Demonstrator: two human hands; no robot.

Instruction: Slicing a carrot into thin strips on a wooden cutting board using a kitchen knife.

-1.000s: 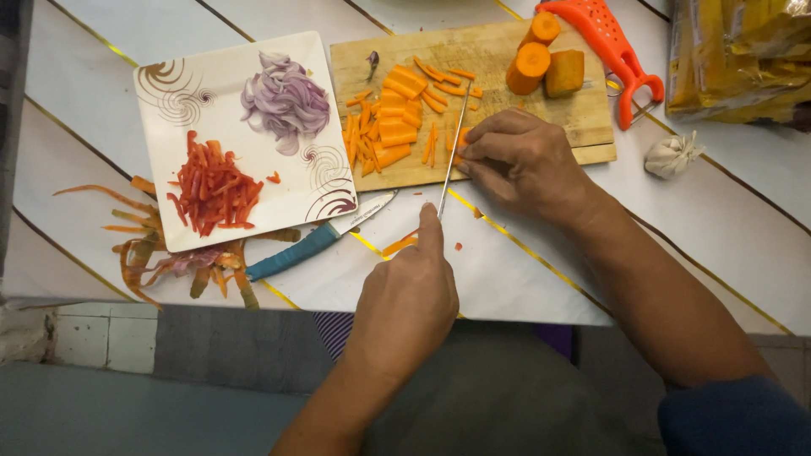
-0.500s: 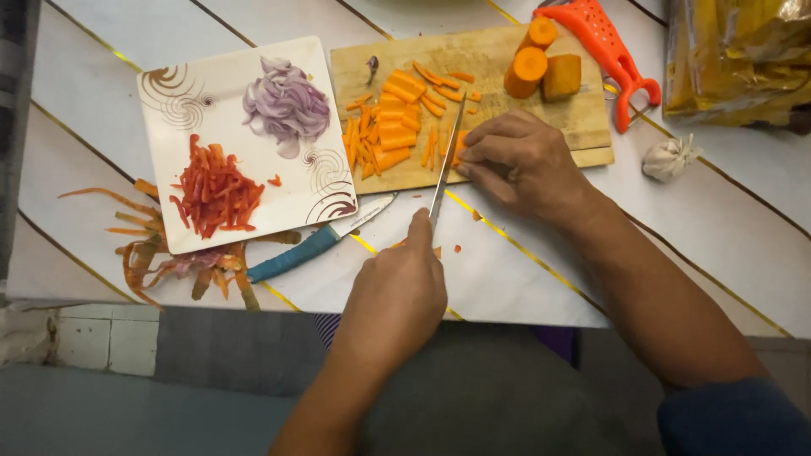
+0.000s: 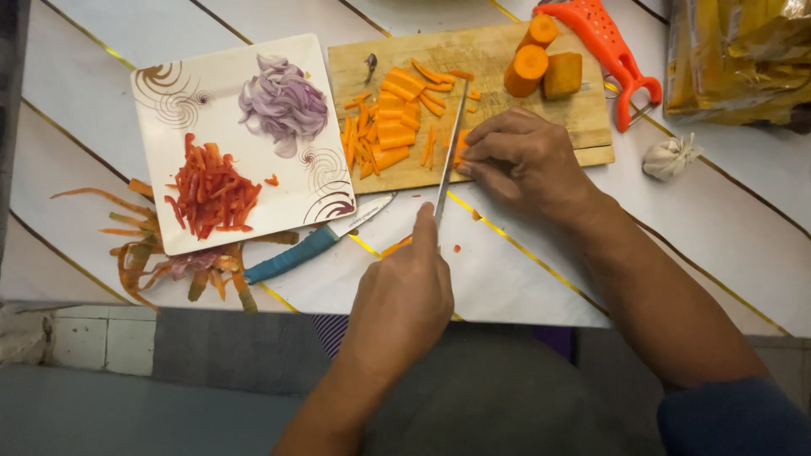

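Observation:
My left hand (image 3: pixel 401 304) grips the handle of a long kitchen knife (image 3: pixel 449 152), index finger along its spine. The blade stands on edge across the wooden cutting board (image 3: pixel 498 51), against a carrot piece (image 3: pixel 460 150). My right hand (image 3: pixel 528 160) presses that piece down with curled fingertips right beside the blade. Cut carrot sticks (image 3: pixel 393 127) lie left of the blade. Three thick carrot chunks (image 3: pixel 541 63) stand at the board's far right.
A white square plate (image 3: pixel 169 93) left of the board holds sliced purple onion (image 3: pixel 283 105) and red pepper strips (image 3: pixel 209 192). A blue-handled knife (image 3: pixel 317 245) lies below it, with vegetable peelings (image 3: pixel 160 262) at the table edge. An orange peeler (image 3: pixel 608 51), garlic bulb (image 3: pixel 670 158) and yellow bags (image 3: pixel 739 55) lie right.
The knife blade has shifted slightly farther over the board while my right hand stays on the carrot piece. Nothing else on the table has moved.

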